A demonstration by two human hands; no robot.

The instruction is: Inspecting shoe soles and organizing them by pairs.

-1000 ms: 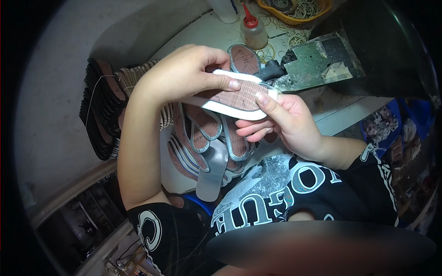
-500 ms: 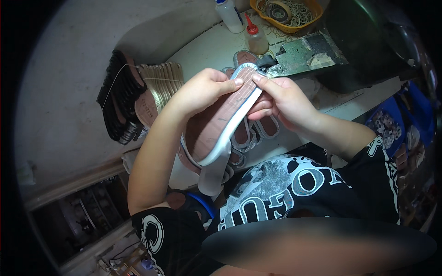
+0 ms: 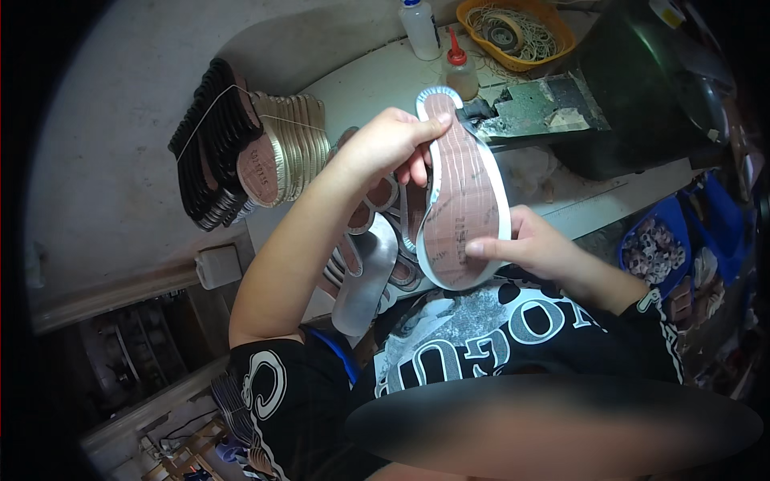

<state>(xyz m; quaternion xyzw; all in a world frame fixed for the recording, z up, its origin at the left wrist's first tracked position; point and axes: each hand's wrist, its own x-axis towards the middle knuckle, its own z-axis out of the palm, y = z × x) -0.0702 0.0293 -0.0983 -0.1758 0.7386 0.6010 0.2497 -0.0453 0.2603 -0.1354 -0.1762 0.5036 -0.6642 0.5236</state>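
Observation:
A shoe insole [image 3: 461, 192] with a pinkish-brown, line-marked face and a white wrapped edge is held between my two hands. My left hand [image 3: 405, 144] pinches its narrow upper end, thumb on the brown face and fingers behind. At the lower right of the wide end, my right hand [image 3: 525, 244] grips it, thumb on top and the other fingers mostly hidden underneath. The narrow tip is close to the edge of a green machine plate [image 3: 545, 104]. Several more insoles lie beneath on the table, among them a silvery one [image 3: 365, 276] below my left forearm.
Banded stacks of black insoles [image 3: 210, 152] and pale gold insoles [image 3: 297, 144] stand at the left. At the back are a white bottle [image 3: 421, 32], a red-tipped squeeze bottle [image 3: 460, 68] and a yellow basket [image 3: 521, 60]. A blue container [image 3: 666, 232] holds scraps at right.
The insole has turned more upright, its brown face now toward me. My right hand has moved from the narrow end down to the wide end; my left hand stays near the narrow tip.

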